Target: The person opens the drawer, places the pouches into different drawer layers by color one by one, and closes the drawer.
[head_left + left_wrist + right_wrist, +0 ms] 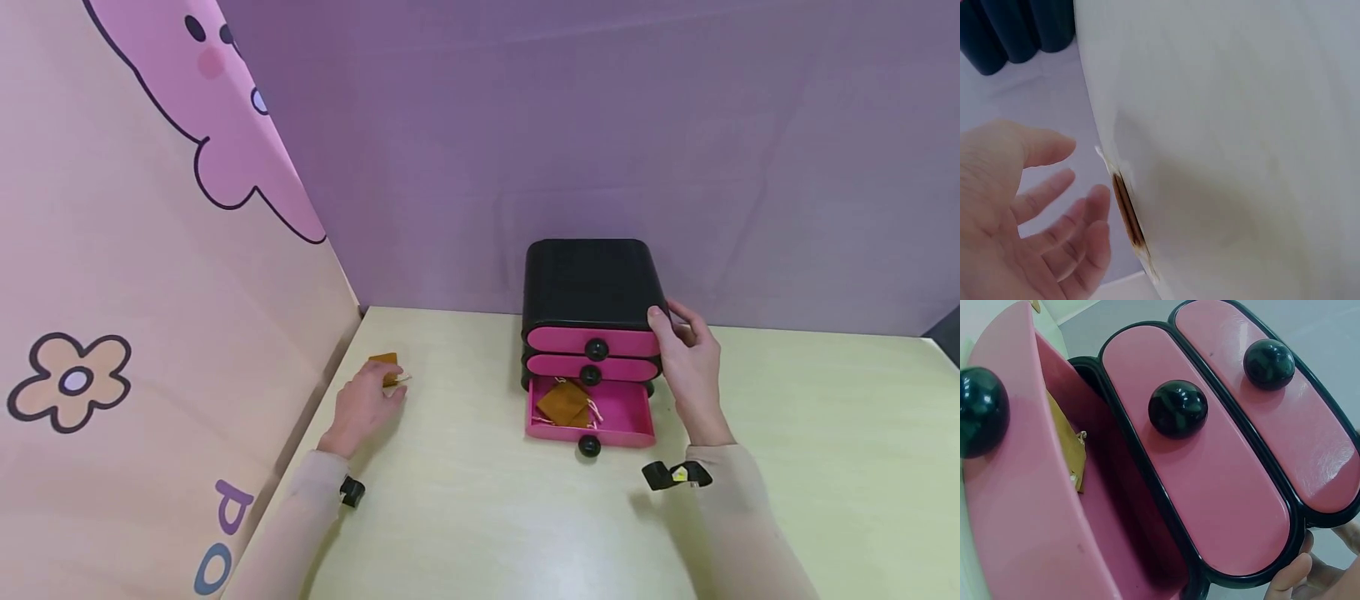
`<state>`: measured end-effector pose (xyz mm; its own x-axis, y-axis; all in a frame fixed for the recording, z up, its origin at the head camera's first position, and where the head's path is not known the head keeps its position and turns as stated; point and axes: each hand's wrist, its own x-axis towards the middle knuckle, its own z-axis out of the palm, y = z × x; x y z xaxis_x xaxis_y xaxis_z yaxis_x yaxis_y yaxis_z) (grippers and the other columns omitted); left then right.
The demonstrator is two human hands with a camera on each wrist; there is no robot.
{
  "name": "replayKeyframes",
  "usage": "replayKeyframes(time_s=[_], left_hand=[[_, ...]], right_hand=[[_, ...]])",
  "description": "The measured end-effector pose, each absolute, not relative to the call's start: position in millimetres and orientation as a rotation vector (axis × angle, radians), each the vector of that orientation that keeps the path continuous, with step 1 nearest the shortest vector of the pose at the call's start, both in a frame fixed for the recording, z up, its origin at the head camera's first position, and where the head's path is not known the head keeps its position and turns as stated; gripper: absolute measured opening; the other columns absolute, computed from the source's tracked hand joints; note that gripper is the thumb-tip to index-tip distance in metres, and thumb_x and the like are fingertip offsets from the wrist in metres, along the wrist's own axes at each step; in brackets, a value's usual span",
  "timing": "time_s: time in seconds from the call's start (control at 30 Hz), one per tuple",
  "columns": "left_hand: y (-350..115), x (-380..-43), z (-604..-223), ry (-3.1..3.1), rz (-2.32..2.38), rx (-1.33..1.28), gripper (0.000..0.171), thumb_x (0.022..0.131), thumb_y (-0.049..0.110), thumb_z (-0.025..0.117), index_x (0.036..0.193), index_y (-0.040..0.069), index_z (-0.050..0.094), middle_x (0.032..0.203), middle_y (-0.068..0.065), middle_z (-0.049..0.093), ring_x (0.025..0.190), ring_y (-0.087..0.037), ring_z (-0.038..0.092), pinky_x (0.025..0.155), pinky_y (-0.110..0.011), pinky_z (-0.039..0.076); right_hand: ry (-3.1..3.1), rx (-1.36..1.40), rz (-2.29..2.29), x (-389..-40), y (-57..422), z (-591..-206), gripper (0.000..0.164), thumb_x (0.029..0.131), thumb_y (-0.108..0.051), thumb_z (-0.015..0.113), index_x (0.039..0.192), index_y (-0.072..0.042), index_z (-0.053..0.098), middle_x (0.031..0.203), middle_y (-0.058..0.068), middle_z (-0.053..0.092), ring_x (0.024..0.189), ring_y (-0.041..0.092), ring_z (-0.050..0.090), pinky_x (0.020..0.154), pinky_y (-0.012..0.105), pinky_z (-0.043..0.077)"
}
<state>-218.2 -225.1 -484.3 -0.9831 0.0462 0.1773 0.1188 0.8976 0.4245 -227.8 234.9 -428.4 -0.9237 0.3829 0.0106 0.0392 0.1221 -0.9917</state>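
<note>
At the table's left side my left hand (pixel 367 402) reaches over a small mustard-brown drawstring pouch (pixel 384 359). The left wrist view shows this hand's fingers loosely bent and apart, with the pouch (pixel 1127 209) lying just beyond the fingertips. My right hand (pixel 692 367) holds the right side of a small black drawer cabinet (pixel 588 279), its thumb at the upper front corner and its fingers along the side. The cabinet's bottom pink drawer (pixel 626 412) is pulled out, and brown pouches (pixel 564 403) with pale cords lie overlapping inside it.
Two closed pink drawers, the top (pixel 558 339) and the middle (pixel 553 367), have round black knobs. A purple curtain (pixel 465 167) hangs behind the pale table (pixel 465 500). A printed pink cloth (pixel 187 333) borders the left edge.
</note>
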Motion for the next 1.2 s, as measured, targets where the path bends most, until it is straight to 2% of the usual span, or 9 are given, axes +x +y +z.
replayKeyframes(time_s=[0.13,0.23,0.37,0.6,0.87,1.2], left_hand=[[-235.3,-220.2,-485.2,-2.925,-0.612,-0.091,0.039,0.098,0.027,0.073,0.133,0.008,0.07,0.141,-0.022,0.064,0.087,-0.045,0.073,0.076,-0.057,0.059],[-241.1,-220.7,-485.5,-2.954,-0.593,-0.081,0.042,0.099,0.026,0.071,0.136,0.005,0.067,0.141,-0.024,0.062,0.095,-0.048,0.073,0.08,-0.06,0.059],[-245.0,-221.3,-485.3,-2.98,-0.586,-0.072,0.045,0.099,0.025,0.069,0.138,0.003,0.066,0.142,-0.025,0.061,0.105,-0.047,0.072,0.085,-0.061,0.059],[-246.9,-222.3,-486.7,-3.001,-0.562,-0.085,0.047,0.101,0.024,0.068,0.141,0.002,0.064,0.144,-0.028,0.06,0.108,-0.049,0.071,0.087,-0.062,0.058],[-246.1,-223.3,-485.6,-3.034,-0.52,-0.086,0.045,0.102,0.024,0.064,0.139,-0.002,0.066,0.135,-0.027,0.065,0.105,-0.046,0.072,0.085,-0.059,0.06],[-246.1,-224.3,-483.3,-3.053,-0.532,-0.078,0.046,0.101,0.028,0.068,0.134,-0.003,0.069,0.133,-0.026,0.066,0.104,-0.043,0.072,0.083,-0.055,0.061]], right_hand=[[-2.141,-0.417,1.872,-227.8,235.3,-427.5,0.062,0.102,-0.055,0.063,0.157,-0.031,0.052,0.116,-0.017,0.059,0.104,0.002,0.057,0.087,0.022,0.047],[-2.142,-0.414,1.869,-228.2,235.2,-427.3,0.062,0.102,-0.055,0.063,0.157,-0.031,0.053,0.116,-0.016,0.059,0.104,0.003,0.057,0.086,0.022,0.047],[-2.153,-0.422,1.862,-228.6,234.8,-428.7,0.062,0.102,-0.055,0.063,0.157,-0.031,0.052,0.116,-0.016,0.059,0.103,0.004,0.057,0.082,0.021,0.049],[-2.166,-0.413,1.853,-228.3,234.1,-430.4,0.063,0.102,-0.056,0.063,0.158,-0.031,0.052,0.113,-0.016,0.059,0.1,0.005,0.056,0.078,0.02,0.049],[-2.165,-0.422,1.853,-227.6,234.1,-427.7,0.062,0.102,-0.056,0.063,0.158,-0.031,0.052,0.113,-0.017,0.059,0.102,0.005,0.057,0.079,0.019,0.049],[-2.156,-0.427,1.856,-227.1,234.7,-428.5,0.062,0.102,-0.056,0.063,0.157,-0.031,0.052,0.113,-0.017,0.059,0.102,0.004,0.057,0.079,0.018,0.049]])
